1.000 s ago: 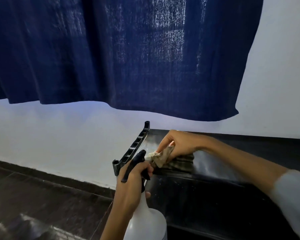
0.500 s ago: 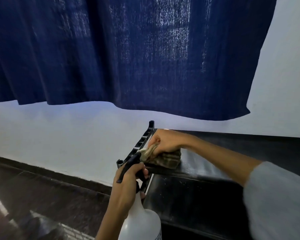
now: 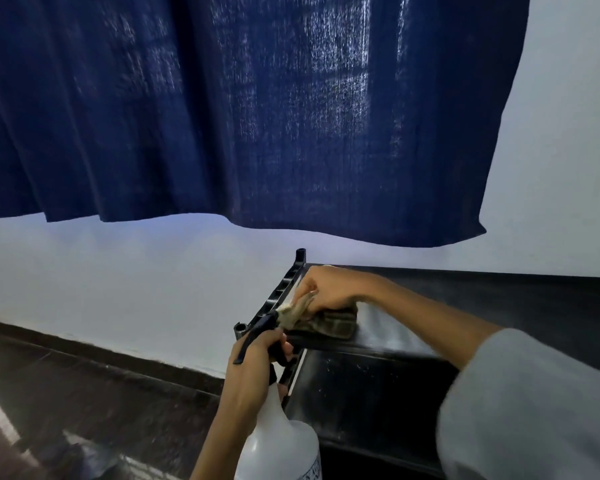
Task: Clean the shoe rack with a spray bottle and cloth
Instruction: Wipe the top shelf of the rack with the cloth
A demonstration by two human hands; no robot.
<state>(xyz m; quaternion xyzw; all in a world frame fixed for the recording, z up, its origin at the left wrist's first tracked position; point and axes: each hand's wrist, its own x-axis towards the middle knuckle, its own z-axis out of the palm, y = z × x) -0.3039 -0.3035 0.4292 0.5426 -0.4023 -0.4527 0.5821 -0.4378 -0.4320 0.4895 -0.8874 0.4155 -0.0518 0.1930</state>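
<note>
The right hand (image 3: 329,289) grips a bunched cloth (image 3: 326,322) on the rack (image 3: 430,299)'s top shelf near its left end, fingers hiding part of the cloth. The left hand (image 3: 257,362) grips the neck of a white bottle (image 3: 278,448), covering most of its black trigger; the bottle's base is cut off below. A blue curtain (image 3: 257,116) hangs above.

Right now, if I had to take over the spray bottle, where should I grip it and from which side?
Grip the narrow black neck under the trigger of the spray bottle, where the left hand holds it now. Come from the left, floor side: the bottle stands upright, its white body is wide, and the shoe rack blocks its right.
</note>
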